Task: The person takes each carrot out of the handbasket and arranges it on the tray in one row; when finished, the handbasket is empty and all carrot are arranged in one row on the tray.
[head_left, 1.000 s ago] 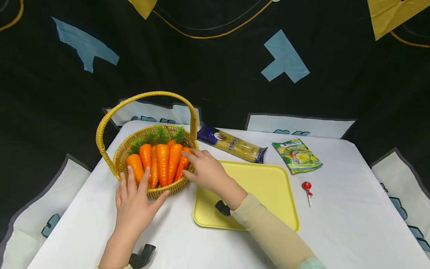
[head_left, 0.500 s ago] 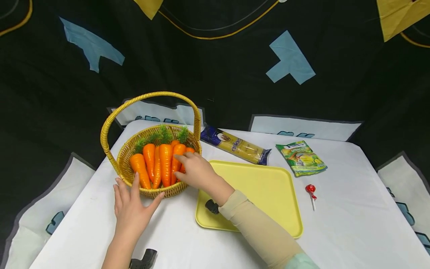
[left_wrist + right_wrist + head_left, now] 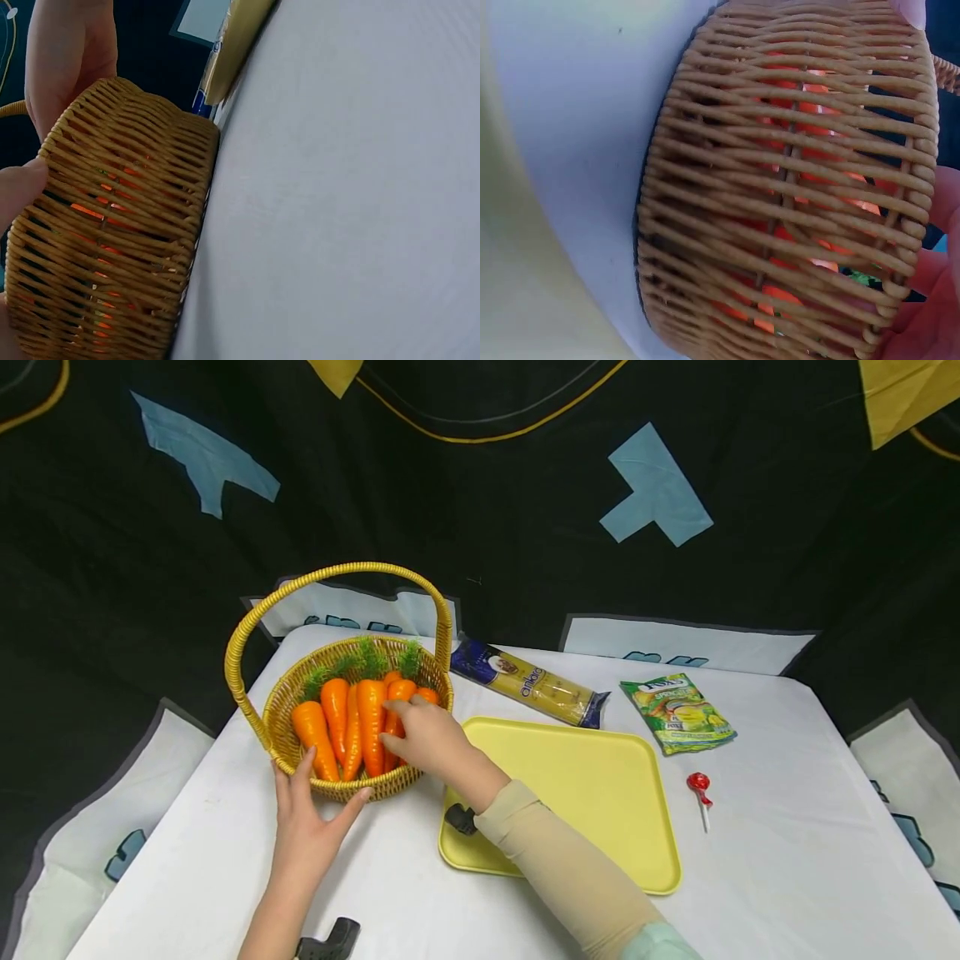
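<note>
A yellow wicker basket (image 3: 360, 792) with a tall arched handle stands at the left of the table, filled with several orange carrots (image 3: 371, 727) that have green tops. My left hand (image 3: 303, 827) touches its near rim, index finger over the edge and thumb along the outer wall. In the left wrist view, the thumb tip meets the woven rim. Reaching over the basket's right side, my right hand (image 3: 431, 739) touches the carrots, with its index finger and thumb apart. The right wrist view shows fingers past the rim; some fingertips are hidden.
A yellow tray (image 3: 577, 810) lies under the right forearm. Behind it is a spaghetti packet (image 3: 532, 683). Farther right are a green packet (image 3: 678, 714) and a red lollipop (image 3: 700, 785). A dark curtain (image 3: 510, 518) hangs behind the white table (image 3: 787, 827).
My right hand has moved left, farther over the carrots. My left hand has shifted lower against the basket's near rim. The whole scene slides slightly right as the head camera turns.
</note>
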Demonstrator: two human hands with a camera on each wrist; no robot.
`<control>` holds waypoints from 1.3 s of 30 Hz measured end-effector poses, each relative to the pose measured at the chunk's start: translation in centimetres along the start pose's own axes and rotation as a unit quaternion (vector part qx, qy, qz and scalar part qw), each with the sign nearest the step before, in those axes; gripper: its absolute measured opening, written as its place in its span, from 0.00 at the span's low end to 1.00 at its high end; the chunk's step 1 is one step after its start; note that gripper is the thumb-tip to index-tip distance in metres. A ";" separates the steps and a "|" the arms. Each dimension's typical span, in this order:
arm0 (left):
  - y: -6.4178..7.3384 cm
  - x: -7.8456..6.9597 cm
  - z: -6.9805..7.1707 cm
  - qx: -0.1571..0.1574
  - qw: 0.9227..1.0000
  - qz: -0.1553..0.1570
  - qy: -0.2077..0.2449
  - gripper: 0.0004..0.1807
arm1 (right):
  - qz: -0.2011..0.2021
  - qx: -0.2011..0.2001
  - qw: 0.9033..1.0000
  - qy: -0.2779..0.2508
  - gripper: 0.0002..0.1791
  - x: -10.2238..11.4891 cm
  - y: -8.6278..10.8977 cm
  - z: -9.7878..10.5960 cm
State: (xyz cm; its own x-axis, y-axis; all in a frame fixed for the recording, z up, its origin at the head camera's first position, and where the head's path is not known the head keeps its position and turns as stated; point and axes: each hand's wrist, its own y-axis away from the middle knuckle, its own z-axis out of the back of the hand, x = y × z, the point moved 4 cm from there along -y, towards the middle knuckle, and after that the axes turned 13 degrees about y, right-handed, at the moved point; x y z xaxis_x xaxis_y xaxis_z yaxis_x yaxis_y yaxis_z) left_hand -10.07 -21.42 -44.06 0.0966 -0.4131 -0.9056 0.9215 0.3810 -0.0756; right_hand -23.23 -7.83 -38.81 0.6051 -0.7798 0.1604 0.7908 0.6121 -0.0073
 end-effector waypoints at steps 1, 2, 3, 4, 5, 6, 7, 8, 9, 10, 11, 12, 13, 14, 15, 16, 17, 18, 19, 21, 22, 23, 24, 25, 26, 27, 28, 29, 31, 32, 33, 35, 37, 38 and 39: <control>0.0 0.0 0.0 -0.001 1.000 0.003 0.008 0.55 | -0.002 -0.003 1.000 -0.015 0.29 0.1 -0.1 0.0; 0.0 0.1 0.0 -0.001 1.000 0.006 0.014 0.54 | -0.001 -0.005 1.000 -0.030 0.29 0.2 -0.2 0.0; 0.0 0.1 0.0 -0.003 1.000 0.008 0.019 0.54 | 0.001 -0.008 0.999 -0.048 0.29 0.3 -0.3 -0.1; 0.0 0.1 0.0 -0.004 1.000 0.009 0.024 0.54 | 0.004 -0.010 0.998 -0.062 0.29 0.4 -0.3 -0.1; 0.0 0.1 -0.1 -0.004 1.000 0.012 0.027 0.53 | 0.007 -0.013 0.997 -0.071 0.29 0.6 -0.4 -0.1; 0.0 0.1 -0.1 -0.004 0.999 0.014 0.029 0.53 | 0.012 -0.016 0.997 -0.078 0.29 0.8 -0.5 -0.1; 0.0 0.2 -0.1 -0.004 0.999 0.014 0.031 0.53 | 0.016 -0.019 0.996 -0.084 0.29 0.9 -0.7 -0.2; 0.0 0.2 -0.2 -0.005 0.999 0.015 0.033 0.53 | 0.019 -0.019 0.996 -0.088 0.29 1.1 -0.8 -0.2; 0.0 0.2 -0.2 -0.005 0.999 0.013 0.034 0.53 | 0.023 -0.020 0.995 -0.090 0.29 1.4 -0.9 -0.2; 0.0 0.2 -0.3 -0.006 0.999 0.012 0.035 0.53 | 0.027 -0.022 0.996 -0.087 0.29 1.6 -1.0 -0.3; 0.0 0.3 -0.3 -0.007 0.999 0.010 0.035 0.52 | 0.031 -0.021 0.995 -0.087 0.29 1.9 -1.1 -0.4; 0.0 0.3 -0.3 -0.008 0.999 0.007 0.036 0.52 | 0.037 -0.019 0.996 -0.085 0.29 2.2 -1.2 -0.5; -0.1 0.3 -0.3 -0.010 0.999 0.004 0.036 0.51 | 0.041 -0.015 0.996 -0.082 0.29 2.5 -1.4 -0.6; -0.1 0.3 -0.4 -0.011 0.999 0.001 0.038 0.51 | 0.046 -0.011 0.996 -0.076 0.29 2.8 -1.5 -0.7; -0.1 0.3 -0.4 -0.012 0.999 -0.002 0.039 0.51 | 0.051 -0.007 0.996 -0.070 0.29 3.1 -1.6 -0.8; -0.1 0.3 -0.4 -0.013 0.999 -0.004 0.040 0.50 | 0.055 -0.003 0.997 -0.061 0.29 3.3 -1.7 -0.9; -0.1 0.2 -0.5 -0.013 0.999 -0.006 0.042 0.50 | 0.058 0.001 0.997 -0.053 0.28 3.5 -1.8 -0.9; 0.0 0.2 -0.5 -0.013 0.999 -0.007 0.043 0.50 | 0.061 0.005 0.997 -0.043 0.28 3.7 -1.8 -1.0; 0.0 0.2 -0.5 -0.013 0.999 -0.008 0.043 0.50 | 0.063 0.007 0.997 -0.035 0.27 3.9 -1.9 -1.0; -0.1 0.1 -0.6 -0.014 0.999 -0.011 0.043 0.50 | 0.067 0.009 0.997 -0.023 0.25 4.1 -2.0 -1.1; -0.1 0.1 -0.6 -0.015 0.999 -0.013 0.042 0.50 | 0.069 0.012 0.997 -0.022 0.24 4.1 -2.1 -1.1; -0.1 0.1 -0.6 -0.016 0.999 -0.014 0.041 0.50 | 0.070 0.015 0.997 -0.026 0.24 4.1 -2.1 -1.1; -0.1 0.1 -0.5 -0.017 0.999 -0.015 0.040 0.49 | 0.071 0.019 0.997 -0.036 0.23 4.1 -2.1 -1.1; -0.1 0.1 -0.5 -0.018 0.999 -0.016 0.040 0.49 | 0.071 0.021 0.996 -0.047 0.23 4.0 -2.2 -1.1; -0.1 0.1 -0.5 -0.018 0.999 -0.015 0.039 0.49 | 0.071 0.024 0.995 -0.059 0.23 3.9 -2.2 -1.1; -0.1 0.2 -0.5 -0.017 0.999 -0.014 0.039 0.49 | 0.073 0.025 0.994 -0.072 0.23 3.8 -2.2 -1.1; -0.1 0.2 -0.5 -0.018 0.999 -0.013 0.038 0.49 | 0.075 0.026 0.993 -0.084 0.23 3.7 -2.2 -1.1; -0.1 0.3 -0.4 -0.019 0.999 -0.013 0.038 0.49 | 0.077 0.025 0.992 -0.097 0.23 3.5 -2.2 -1.1; -0.1 0.4 -0.4 -0.023 0.999 -0.012 0.039 0.49 | 0.079 0.020 0.990 -0.115 0.22 3.3 -2.1 -0.9; 0.0 0.5 -0.3 -0.025 0.999 -0.011 0.039 0.49 | 0.079 0.018 0.989 -0.124 0.22 3.2 -2.1 -0.8; 0.0 0.6 -0.3 -0.026 0.999 -0.009 0.039 0.49 | 0.079 0.014 0.988 -0.132 0.22 3.1 -2.1 -0.7; 0.0 0.6 -0.3 -0.027 0.999 -0.008 0.042 0.49 | 0.072 0.005 0.986 -0.152 0.23 2.7 -1.8 -0.2; 0.0 0.6 -0.3 -0.027 0.999 -0.005 0.046 0.49 | 0.066 -0.009 0.983 -0.170 0.23 2.3 -1.4 0.3; 0.0 0.6 -0.3 -0.027 0.999 -0.004 0.047 0.49 | 0.064 -0.017 0.982 -0.179 0.22 2.0 -1.2 0.6; 0.0 0.6 -0.3 -0.027 0.998 -0.003 0.049 0.49 | 0.063 -0.025 0.980 -0.188 0.22 1.7 -1.0 1.0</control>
State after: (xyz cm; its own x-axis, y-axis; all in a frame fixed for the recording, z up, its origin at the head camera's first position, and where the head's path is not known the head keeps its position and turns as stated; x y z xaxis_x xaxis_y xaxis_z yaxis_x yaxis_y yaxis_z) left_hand -10.14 -21.39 -44.73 0.0512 -0.3345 -0.9410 0.9001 0.4236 -0.1016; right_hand -23.02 -9.65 -37.54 0.6292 -0.5888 0.5074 0.7211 0.6859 -0.0982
